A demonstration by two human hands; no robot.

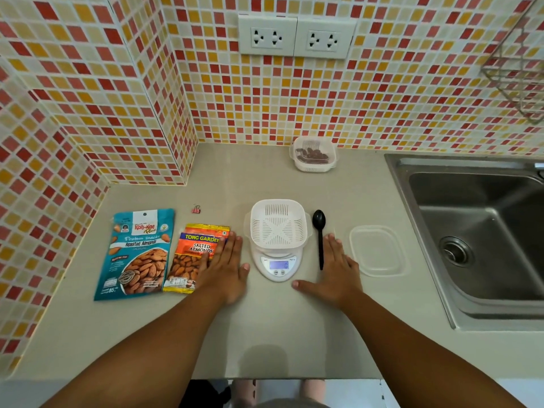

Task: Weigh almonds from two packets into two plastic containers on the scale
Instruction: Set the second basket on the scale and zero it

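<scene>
Both hands are lying flat, palms down, on the bench, fingers straight and holding nothing. The left hand [225, 267] is resting just left of the scale [276, 265], its fingers overlapping the right edge of the orange packet [194, 257]. The right hand [332, 270] is lying just right of the scale, its thumb stretching out toward the scale's front. The scale is sitting mid-bench, its display lit, and a white slotted container [278, 225] is sitting on its platform, with no almonds showing inside. A black spoon [320, 235] is lying between the scale and the right hand, bowl pointing toward the back wall. A clear lid [378, 250] is lying flat right of the right hand, near the sink [482, 237] at the bench's right edge. The blue packet [138, 254] is lying flat toward the left edge, touching the orange packet beside it. A pink clip [196, 209] is sitting just behind the packets. A second container [313, 154], holding dark almonds, is standing at the back edge against the tiled wall [294, 98].
</scene>
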